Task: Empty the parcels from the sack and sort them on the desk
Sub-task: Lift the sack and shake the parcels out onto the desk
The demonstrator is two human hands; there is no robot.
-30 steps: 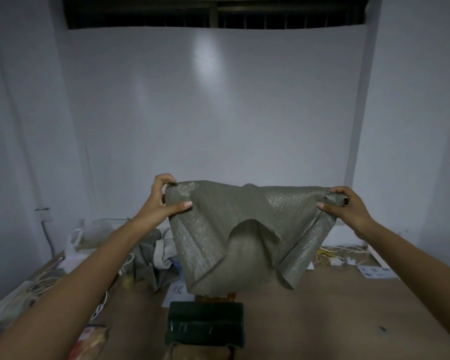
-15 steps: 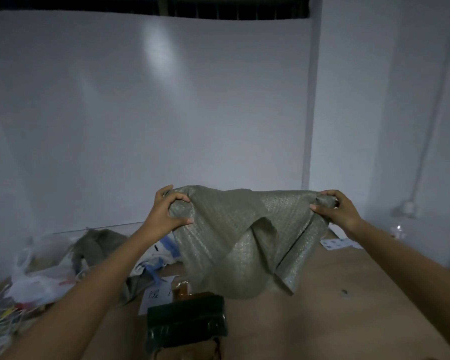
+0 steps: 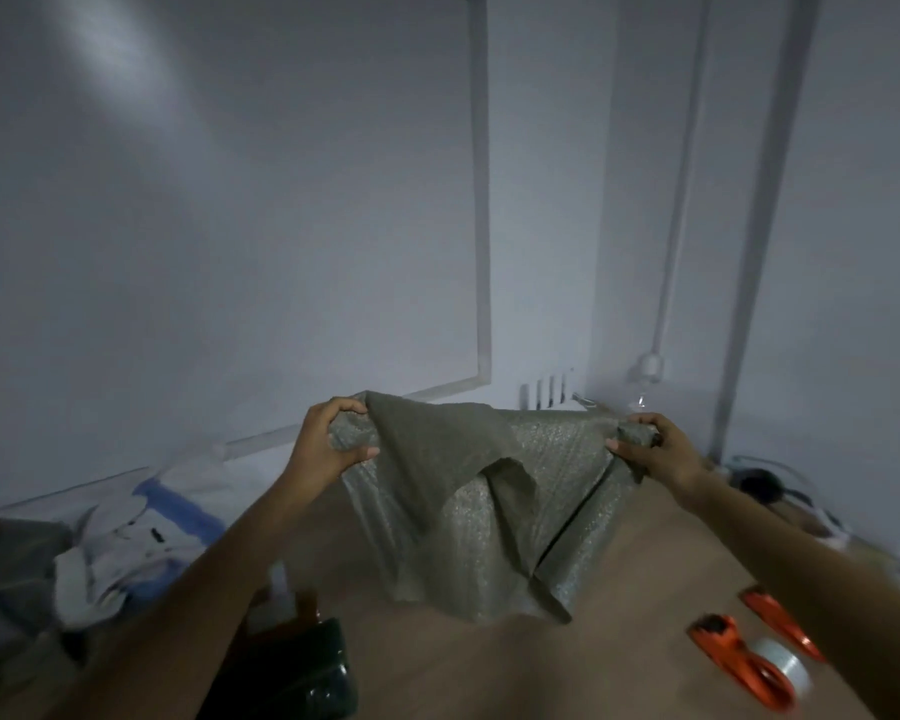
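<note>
The sack [image 3: 468,511] hangs in the air in front of me, above the desk [image 3: 619,615]. I hold it by its top edge. My left hand [image 3: 328,449] grips one top corner, with my fingers curled round the bunched cloth. My right hand [image 3: 655,454] grips the other top corner the same way. The top edge runs flat from one hand to the other, and the rest of the sack drops straight down between them. Its bottom edge hangs just over the desk. I cannot tell if it touches. The sack looks limp and flat, so I think it is empty now. A black parcel [image 3: 292,672] lies on the desk under my left arm, nearer to that hand. More bags and parcels [image 3: 126,558] are piled far to my left. An orange tape holder [image 3: 744,662] lies on my right. Next I think I should put the sack down and reach for the black parcel with my left hand.
</note>
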